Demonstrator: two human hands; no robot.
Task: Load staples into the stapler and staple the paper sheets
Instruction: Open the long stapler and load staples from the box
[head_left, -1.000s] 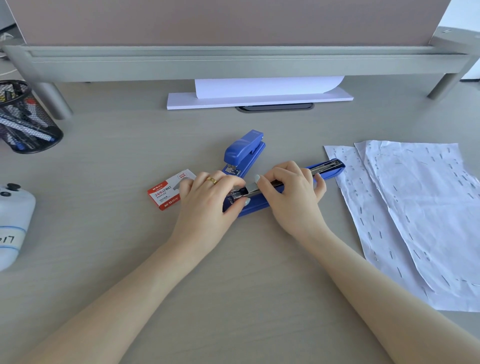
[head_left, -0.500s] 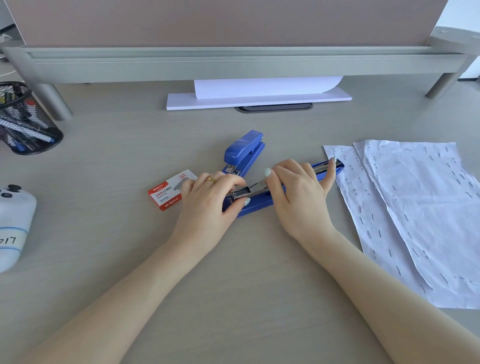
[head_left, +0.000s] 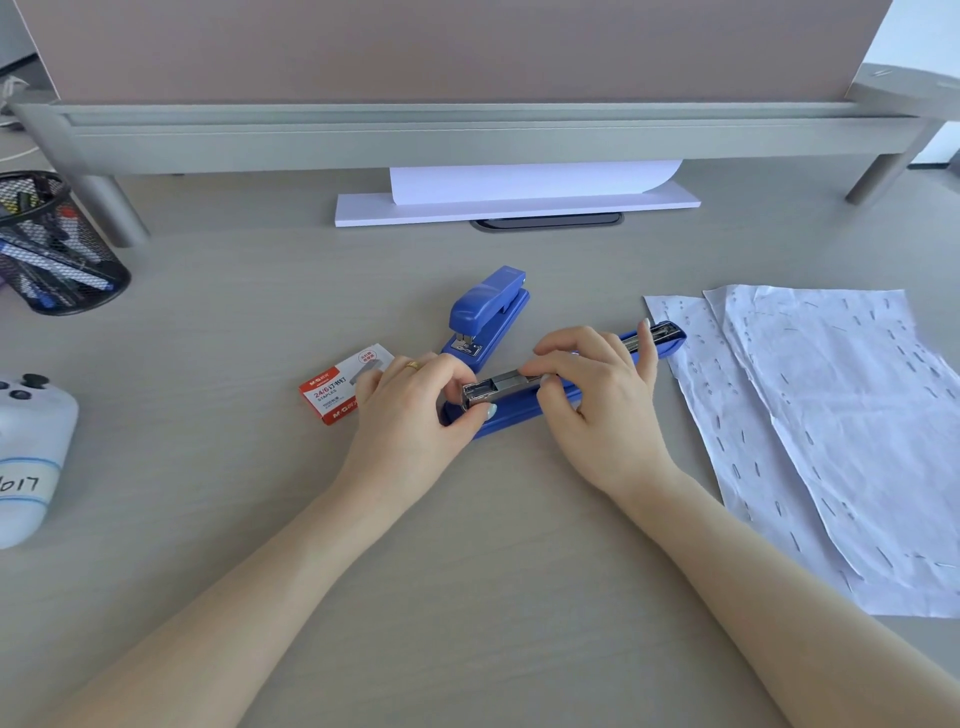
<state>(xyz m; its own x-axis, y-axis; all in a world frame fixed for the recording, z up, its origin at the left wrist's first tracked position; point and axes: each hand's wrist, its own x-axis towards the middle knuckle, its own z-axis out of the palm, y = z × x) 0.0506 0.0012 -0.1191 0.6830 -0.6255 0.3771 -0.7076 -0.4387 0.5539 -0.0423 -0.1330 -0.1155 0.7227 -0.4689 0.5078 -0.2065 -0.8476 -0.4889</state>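
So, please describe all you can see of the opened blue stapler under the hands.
The opened stapler is blue, plastic-looking, folded out flat on the desk, slanting up to the right. Its shiny metal staple channel lies exposed. The left hand pinches the near end; the right hand rests on the channel, one finger reaching the far tip.

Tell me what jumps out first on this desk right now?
Both hands at centre: the left hand and right hand work on an opened blue stapler with its metal staple channel exposed. A second, closed blue stapler lies just behind, and heavily stapled white sheets lie on the right.
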